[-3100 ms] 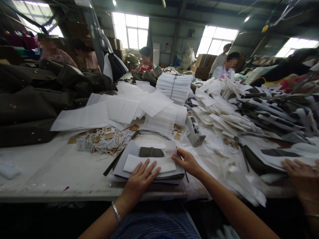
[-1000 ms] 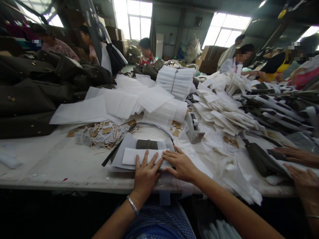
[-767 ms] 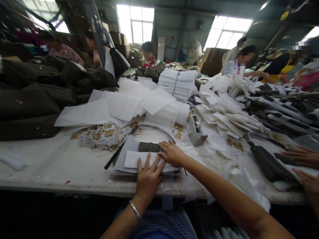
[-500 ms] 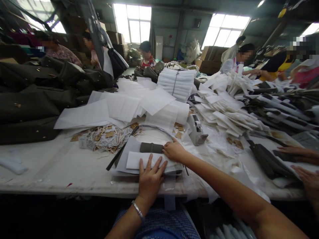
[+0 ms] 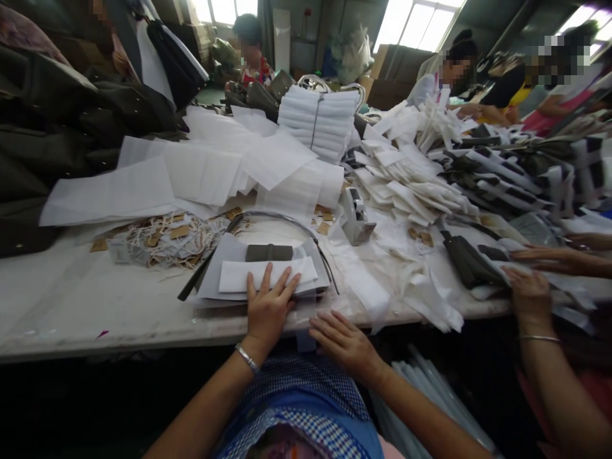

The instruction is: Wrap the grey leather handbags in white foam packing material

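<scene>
1. Background: a workshop with windows [image 5: 418, 29] and cardboard cartons [image 5: 399, 73]; the cartons' contents are not visible.
2. Bench [image 5: 167, 309]: white-topped. White sheets [image 5: 205, 169] overlap toward the far edge; a tape dispenser [image 5: 357, 231], loaded with a roll [image 5: 357, 207], stands right of the bag.
3. Bag [image 5: 269, 253]: lies flat near the front edge. A grey sheet [image 5: 209, 282] and a white pad [image 5: 233, 278] lie over it; its interior is hidden.
4. Orientation: the bag's long axis runs roughly parallel to the front edge; the handle [image 5: 306, 231] arches toward the far edge.
5. Left hand [image 5: 270, 306]: fingers spread, laid flat on the white pad.
6. Right hand [image 5: 351, 347]: fingers extended, apart from the bag, at the front edge; contact with the edge cannot be determined.
</scene>
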